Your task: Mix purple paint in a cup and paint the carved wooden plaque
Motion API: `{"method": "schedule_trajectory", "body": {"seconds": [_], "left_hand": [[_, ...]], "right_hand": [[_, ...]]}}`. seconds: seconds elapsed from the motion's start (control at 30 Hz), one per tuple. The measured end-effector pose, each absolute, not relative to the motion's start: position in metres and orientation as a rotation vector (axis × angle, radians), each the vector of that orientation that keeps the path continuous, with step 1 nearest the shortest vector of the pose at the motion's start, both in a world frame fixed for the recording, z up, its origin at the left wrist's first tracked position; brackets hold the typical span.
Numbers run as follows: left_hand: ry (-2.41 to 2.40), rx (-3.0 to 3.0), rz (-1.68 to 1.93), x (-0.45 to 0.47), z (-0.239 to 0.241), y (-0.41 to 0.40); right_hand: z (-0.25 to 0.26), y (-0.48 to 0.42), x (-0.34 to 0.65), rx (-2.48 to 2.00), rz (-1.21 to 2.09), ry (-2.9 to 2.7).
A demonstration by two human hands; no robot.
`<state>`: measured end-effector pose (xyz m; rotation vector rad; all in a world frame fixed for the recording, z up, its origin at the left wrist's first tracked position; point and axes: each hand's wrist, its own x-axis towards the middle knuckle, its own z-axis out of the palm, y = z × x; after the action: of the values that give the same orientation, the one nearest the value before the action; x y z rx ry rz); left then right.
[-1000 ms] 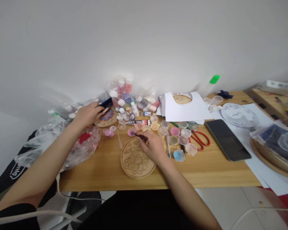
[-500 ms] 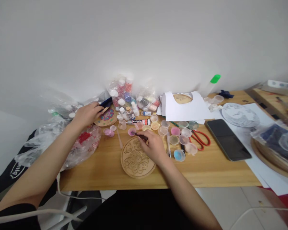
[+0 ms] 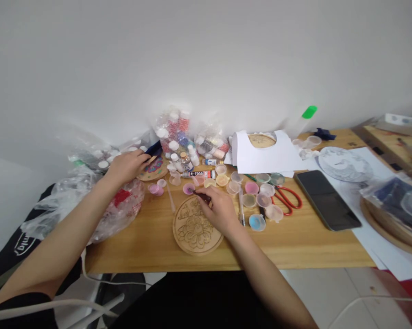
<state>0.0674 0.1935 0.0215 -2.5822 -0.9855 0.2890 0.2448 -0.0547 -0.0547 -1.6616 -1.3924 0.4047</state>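
A round carved wooden disc (image 3: 195,228) lies near the front edge of the wooden table (image 3: 295,242). My right hand (image 3: 219,208) rests on its upper right rim, fingers pinched on a thin dark tool (image 3: 202,196) whose tip points into a small pink cup (image 3: 188,188). My left hand (image 3: 126,167) reaches to the back left and grips the edge of a second wooden disc (image 3: 154,168) painted in pink and blue, next to a dark blue object (image 3: 154,148).
Several small cups (image 3: 257,196) of colours sit right of the disc, with red scissors (image 3: 286,197), a glue tube (image 3: 199,174), bagged bottles (image 3: 181,132), a black phone (image 3: 325,199), white papers (image 3: 264,153) and plastic bags (image 3: 99,201) at left.
My left hand has shifted slightly along the painted disc; the right hand and its tool stay in place.
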Motion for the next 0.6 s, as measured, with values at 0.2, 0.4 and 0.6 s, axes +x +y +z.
{"method": "schedule_trajectory", "body": {"seconds": [0.2,0.4,0.6], "left_hand": [[-0.914,-2.661,0.410,0.073,0.012,0.184],[-0.972,-2.688,0.393,0.073,0.013,0.179],[-0.671,-3.090,0.095,0.077,0.016,0.152]], "right_hand": [[-0.054,-0.055,0.245,-1.656,0.434,-1.388],[-0.055,-0.055,0.246,-1.633,0.427,-1.392],[-0.056,-0.055,0.245,-1.573,0.387,-1.378]]}}
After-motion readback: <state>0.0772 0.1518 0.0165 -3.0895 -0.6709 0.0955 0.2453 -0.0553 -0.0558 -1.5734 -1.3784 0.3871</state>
